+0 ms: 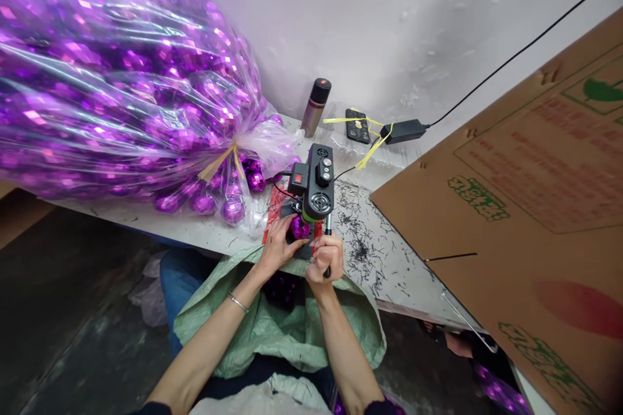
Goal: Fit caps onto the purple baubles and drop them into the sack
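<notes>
Shiny round ball [300, 228] in left hand [279, 243]

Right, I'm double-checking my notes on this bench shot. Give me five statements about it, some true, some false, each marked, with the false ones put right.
1. The right hand is on the lever. True.
2. Both hands are on the lever. False: the left hand is at the purple ball.
3. The bag is left of the machine. True.
4. The right arm wears a bracelet. False: the bracelet is on the left arm.
5. The bottle is farther from the person than the machine. True.
</notes>
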A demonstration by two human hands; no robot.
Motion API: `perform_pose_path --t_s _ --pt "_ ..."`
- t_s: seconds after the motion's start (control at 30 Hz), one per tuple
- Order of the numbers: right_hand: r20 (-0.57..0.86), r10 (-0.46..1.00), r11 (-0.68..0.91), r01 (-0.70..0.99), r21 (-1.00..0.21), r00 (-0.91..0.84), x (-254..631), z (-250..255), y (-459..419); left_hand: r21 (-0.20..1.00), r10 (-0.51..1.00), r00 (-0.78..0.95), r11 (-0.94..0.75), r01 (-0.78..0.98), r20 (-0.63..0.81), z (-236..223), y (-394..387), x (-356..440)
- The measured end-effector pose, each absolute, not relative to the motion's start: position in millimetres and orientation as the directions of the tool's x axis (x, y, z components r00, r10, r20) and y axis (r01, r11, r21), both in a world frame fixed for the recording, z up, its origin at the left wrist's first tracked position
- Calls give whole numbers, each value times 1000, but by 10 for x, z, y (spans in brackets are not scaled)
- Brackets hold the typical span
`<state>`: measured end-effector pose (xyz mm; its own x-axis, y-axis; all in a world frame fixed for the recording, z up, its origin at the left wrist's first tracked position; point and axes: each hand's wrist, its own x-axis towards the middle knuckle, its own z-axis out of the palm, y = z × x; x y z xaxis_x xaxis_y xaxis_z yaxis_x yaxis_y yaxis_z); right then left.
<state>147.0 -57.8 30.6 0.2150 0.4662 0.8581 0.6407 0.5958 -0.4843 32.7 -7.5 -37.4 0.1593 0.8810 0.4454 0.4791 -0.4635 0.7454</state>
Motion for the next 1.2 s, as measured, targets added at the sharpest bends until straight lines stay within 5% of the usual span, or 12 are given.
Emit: perform_pose_path --t_s 0.23,0.4,0.67,0.83,0.9,1.03,1.2 --pt "902 407 662 634 -400 144 1478 417 -548 756 884 184 -463 462 429 -334 -16 302" --pt "804 546 584 579 -568 237 1464 931 -617 738 869 188 -490 465 458 -333 -61 297" --pt "814 561 597 608 -523 149 1502 974 -675 507 732 365 -669 544 575 -431 -676 -94" --pt "837 519 613 607 -505 172 1489 825 -653 535 791 104 -498 683 603 -83 -6 -254" --pt "840 517 617 608 -500 166 1489 826 -650 548 838 2 -358 756 545 129 429 -255" --pt "837 528 614 616 -493 143 1494 852 -658 453 974 -145 50 890 177 457 1024 -213" --pt "843 518 621 615 -486 143 1485 877 -663 432 998 -61 40 901 34 569 1112 -223"
